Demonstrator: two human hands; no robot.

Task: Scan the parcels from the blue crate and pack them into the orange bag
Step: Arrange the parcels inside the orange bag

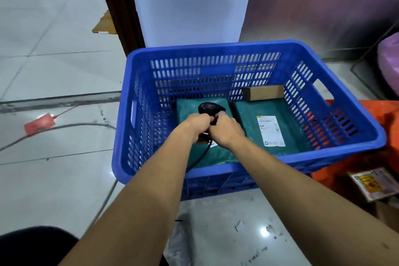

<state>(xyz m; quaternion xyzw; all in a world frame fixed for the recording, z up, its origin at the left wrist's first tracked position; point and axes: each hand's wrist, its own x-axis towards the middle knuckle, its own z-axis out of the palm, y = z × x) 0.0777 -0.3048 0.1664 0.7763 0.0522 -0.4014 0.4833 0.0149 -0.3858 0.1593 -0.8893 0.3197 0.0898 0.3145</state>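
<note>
A pale, glossy tiled floor (54, 71) carries the work, seen from the head camera, with a dark door frame (121, 6) and a white wall panel (190, 2) behind. A red tag (40, 124) and a grey cable (64, 127) lie on the tiles to the left, and a scrap of cardboard (105, 24) sits by the door frame.

A person reaches both bare arms into the blue crate (216, 47). The left hand (197, 124) and right hand (226, 130), side by side and touching, both curl round the handle of a black scanner (210, 108), its rounded head pointing away from the person. The scanner's cord (200, 155) trails back over the crate's near rim.

The slotted crate stands on the floor and holds three parcels. The left green parcel (185, 112) lies flat beneath the scanner. The right green parcel (246, 121) lies just beside it, a white label (270, 130) facing up. A small cardboard box (263, 92) rests against the far wall, at the right corner.

The orange bag (380, 119) lies against the crate's right side, with a printed packet (373, 181) near its front edge.
</note>
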